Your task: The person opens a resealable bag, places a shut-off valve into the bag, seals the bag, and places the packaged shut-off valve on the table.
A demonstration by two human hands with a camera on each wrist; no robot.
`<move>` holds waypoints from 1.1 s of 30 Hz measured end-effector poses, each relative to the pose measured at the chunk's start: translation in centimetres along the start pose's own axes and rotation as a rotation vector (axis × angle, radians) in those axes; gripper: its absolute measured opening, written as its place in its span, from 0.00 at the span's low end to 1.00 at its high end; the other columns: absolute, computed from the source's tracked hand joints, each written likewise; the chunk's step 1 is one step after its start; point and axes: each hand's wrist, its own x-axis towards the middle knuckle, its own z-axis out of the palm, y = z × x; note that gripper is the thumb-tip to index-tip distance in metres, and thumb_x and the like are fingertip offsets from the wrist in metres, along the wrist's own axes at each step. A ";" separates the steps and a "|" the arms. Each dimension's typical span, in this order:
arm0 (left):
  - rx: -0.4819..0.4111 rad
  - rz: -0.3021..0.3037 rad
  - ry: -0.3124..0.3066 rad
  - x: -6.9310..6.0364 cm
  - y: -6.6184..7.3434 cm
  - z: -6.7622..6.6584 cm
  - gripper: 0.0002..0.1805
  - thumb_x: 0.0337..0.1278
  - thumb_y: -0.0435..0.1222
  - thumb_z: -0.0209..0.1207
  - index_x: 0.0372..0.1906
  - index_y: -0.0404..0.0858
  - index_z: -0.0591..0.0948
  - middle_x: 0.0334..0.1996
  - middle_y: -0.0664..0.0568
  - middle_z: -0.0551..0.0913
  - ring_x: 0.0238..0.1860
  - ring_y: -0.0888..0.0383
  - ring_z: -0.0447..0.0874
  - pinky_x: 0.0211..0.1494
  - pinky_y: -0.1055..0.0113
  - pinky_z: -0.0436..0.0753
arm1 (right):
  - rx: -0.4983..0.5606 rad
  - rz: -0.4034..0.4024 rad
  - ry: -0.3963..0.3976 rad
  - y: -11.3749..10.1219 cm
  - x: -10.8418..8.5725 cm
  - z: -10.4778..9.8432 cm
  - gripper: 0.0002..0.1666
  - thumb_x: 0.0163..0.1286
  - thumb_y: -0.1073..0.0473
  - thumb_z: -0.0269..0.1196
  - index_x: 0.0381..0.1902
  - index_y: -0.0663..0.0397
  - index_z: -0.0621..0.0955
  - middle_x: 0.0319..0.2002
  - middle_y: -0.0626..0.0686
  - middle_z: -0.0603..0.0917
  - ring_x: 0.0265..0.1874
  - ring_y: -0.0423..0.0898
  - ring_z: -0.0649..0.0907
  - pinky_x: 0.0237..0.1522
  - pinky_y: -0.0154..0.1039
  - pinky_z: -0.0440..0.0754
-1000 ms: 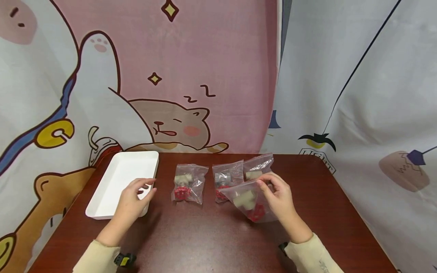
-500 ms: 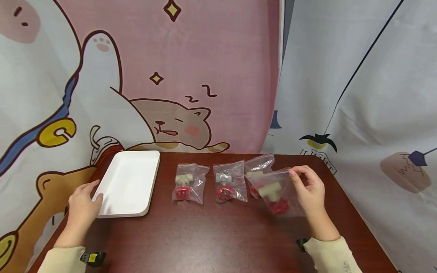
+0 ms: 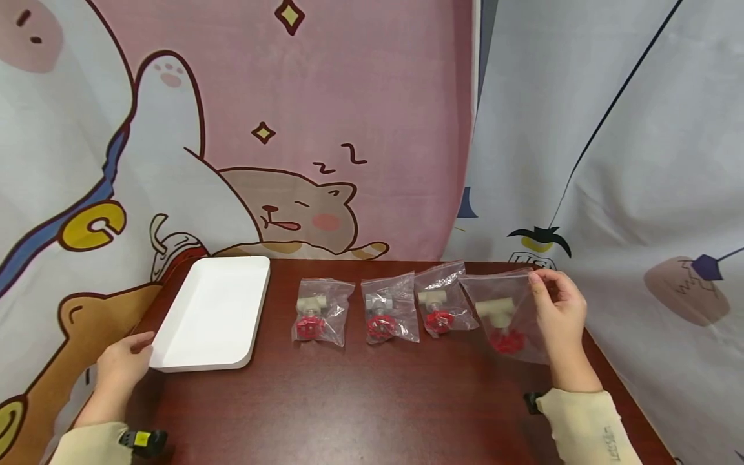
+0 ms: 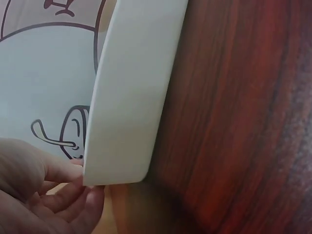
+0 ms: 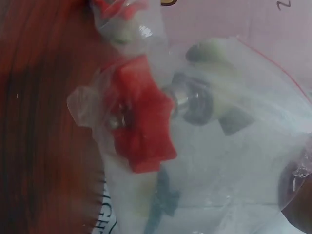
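Observation:
My right hand (image 3: 560, 313) pinches the top corner of a clear zip bag (image 3: 473, 284), which hangs tilted near the table's right side. Inside that bag is a beige pipe valve with a red handwheel (image 3: 507, 340); the right wrist view shows the red handwheel (image 5: 141, 117) close up through the plastic. At the far left, my left hand (image 3: 122, 365) is at the near-left corner of a white tray (image 3: 203, 310). Thumb and fingertips grip the tray's corner in the left wrist view, beside the tray's side wall (image 4: 129, 97).
Three more bagged valves lie in a row on the dark red-brown table (image 3: 325, 407): a left bag (image 3: 334, 313), a middle bag (image 3: 401, 297) and a right bag (image 3: 450, 281). A printed cartoon curtain (image 3: 395, 97) hangs behind the table.
My right hand has carried its bag rightward, away from the other bags, uncovering the rightmost lying one. My left hand has moved left from over the tray to its near-left corner.

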 end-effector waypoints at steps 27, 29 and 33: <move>-0.147 -0.093 -0.023 -0.2 -0.4 0.5 0.23 0.68 0.34 0.48 0.63 0.27 0.68 0.60 0.24 0.64 0.54 0.31 0.66 0.57 0.39 0.71 | -0.349 0.244 -0.108 9.5 2.9 2.2 0.19 0.71 0.51 0.56 0.47 0.61 0.80 0.37 0.54 0.80 0.28 0.29 0.70 0.29 0.21 0.67; -0.148 -0.096 -0.023 -0.2 -0.4 0.5 0.23 0.68 0.35 0.48 0.63 0.27 0.68 0.60 0.24 0.64 0.54 0.31 0.66 0.57 0.39 0.71 | -0.371 0.248 -0.135 9.9 3.2 2.6 0.19 0.71 0.50 0.55 0.47 0.60 0.80 0.37 0.57 0.79 0.27 0.31 0.70 0.25 0.21 0.68; -0.147 -0.099 -0.022 -0.1 -0.5 0.6 0.23 0.68 0.35 0.48 0.63 0.27 0.68 0.60 0.24 0.64 0.54 0.31 0.66 0.57 0.39 0.71 | -0.393 0.273 -0.164 10.6 3.6 3.5 0.19 0.72 0.50 0.54 0.47 0.59 0.80 0.36 0.57 0.79 0.25 0.34 0.70 0.20 0.22 0.69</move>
